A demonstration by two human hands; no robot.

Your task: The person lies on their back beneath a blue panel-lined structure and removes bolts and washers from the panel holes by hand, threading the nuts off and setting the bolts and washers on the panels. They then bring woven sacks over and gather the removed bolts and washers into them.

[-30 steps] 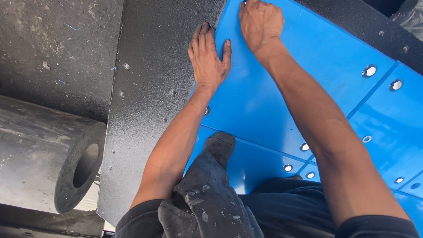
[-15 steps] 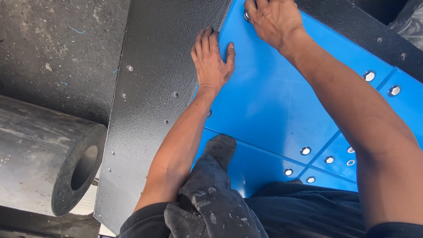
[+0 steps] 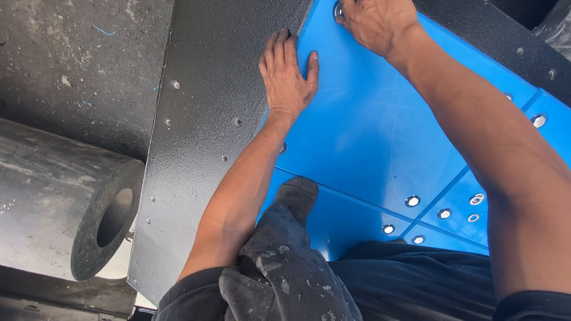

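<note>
A left hand (image 3: 288, 74) lies flat, fingers spread, on a blue panel (image 3: 369, 137); the right hand (image 3: 375, 24) fingers a far bolt (image 3: 338, 10), grip unclear. The panel looks stiff and slick, best held by its edges.

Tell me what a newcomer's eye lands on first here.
The bright blue panel fills the centre and right, dotted with shiny round fasteners. The left hand lies flat across its edge where it meets the rough black plate, while the right hand works at a fastener at the top. At far left lies a thick dark hollow cylinder.
</note>
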